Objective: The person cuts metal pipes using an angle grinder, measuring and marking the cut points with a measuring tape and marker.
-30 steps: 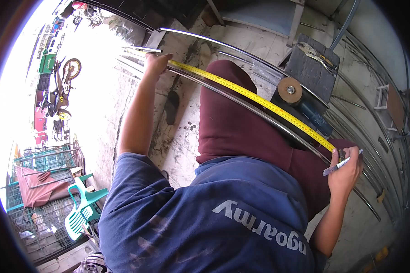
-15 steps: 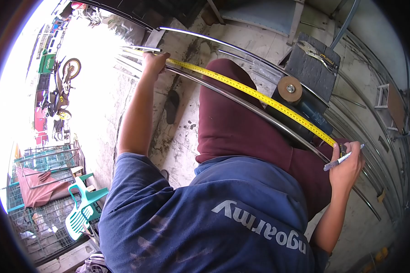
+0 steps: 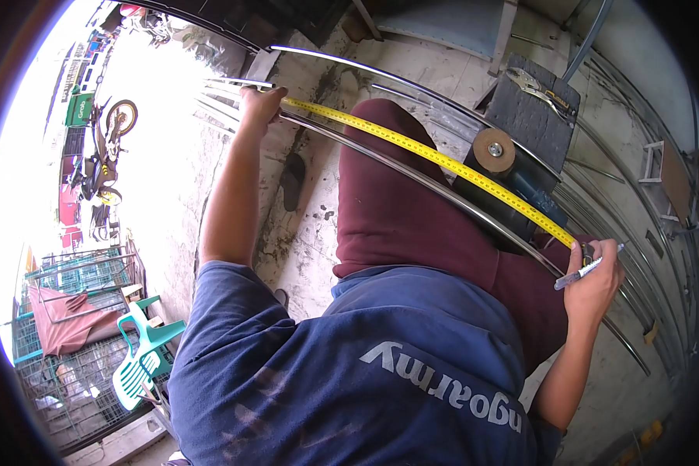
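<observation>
A yellow tape measure point(image 3: 435, 155) is stretched out between my two hands, over my thighs. My left hand point(image 3: 262, 107) is closed round its far end and the metal tubes there. My right hand point(image 3: 592, 281) grips the tape's case, mostly hidden by the fingers, with a marker pen point(image 3: 579, 274) held across them. A shiny metal tube point(image 3: 419, 177) runs beside the tape across my lap and passes under my right hand. Its left end is hidden around my left hand.
Beyond my lap stands a machine with a round brown disc point(image 3: 494, 151). Locking pliers point(image 3: 537, 89) lie on a dark board point(image 3: 524, 124). Long tubes point(image 3: 629, 264) lie at the right. A slipper point(image 3: 291, 182), green chair point(image 3: 144, 349) and motorcycle point(image 3: 101, 159) are at the left.
My right hand has shifted very slightly to the right with the tape and pen. My left hand stays in nearly the same place.
</observation>
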`<state>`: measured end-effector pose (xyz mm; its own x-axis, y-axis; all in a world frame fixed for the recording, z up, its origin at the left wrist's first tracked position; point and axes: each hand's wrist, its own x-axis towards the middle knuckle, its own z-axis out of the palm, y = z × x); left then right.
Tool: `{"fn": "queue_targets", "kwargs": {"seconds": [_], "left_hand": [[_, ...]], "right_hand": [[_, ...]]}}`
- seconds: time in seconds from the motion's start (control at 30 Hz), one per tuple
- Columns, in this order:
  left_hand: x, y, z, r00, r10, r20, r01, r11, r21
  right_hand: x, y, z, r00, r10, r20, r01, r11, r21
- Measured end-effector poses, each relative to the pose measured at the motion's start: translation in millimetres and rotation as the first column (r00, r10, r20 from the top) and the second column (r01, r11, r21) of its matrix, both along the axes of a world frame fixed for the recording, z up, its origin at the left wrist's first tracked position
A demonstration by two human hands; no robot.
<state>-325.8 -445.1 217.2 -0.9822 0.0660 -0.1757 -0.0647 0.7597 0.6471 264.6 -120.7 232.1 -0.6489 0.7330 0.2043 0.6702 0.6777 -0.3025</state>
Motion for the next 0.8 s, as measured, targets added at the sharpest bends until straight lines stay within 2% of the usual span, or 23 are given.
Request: {"fn": "queue_targets", "kwargs": {"seconds": [0.73,0.8], "left_hand": [[6.0,2.4,3.1,0.999,0.027,0.035,-0.027,1.000,0.007],[7.6,2.7,5.9,0.998,0.029,0.049,-0.029,1.000,0.010]], "right_hand": [[9.8,3.5,0.4,1.000,0.010,0.016,-0.012,0.996,0.091],[9.9,4.2,1.1,0.999,0.014,0.037,-0.016,0.998,0.058]]}}
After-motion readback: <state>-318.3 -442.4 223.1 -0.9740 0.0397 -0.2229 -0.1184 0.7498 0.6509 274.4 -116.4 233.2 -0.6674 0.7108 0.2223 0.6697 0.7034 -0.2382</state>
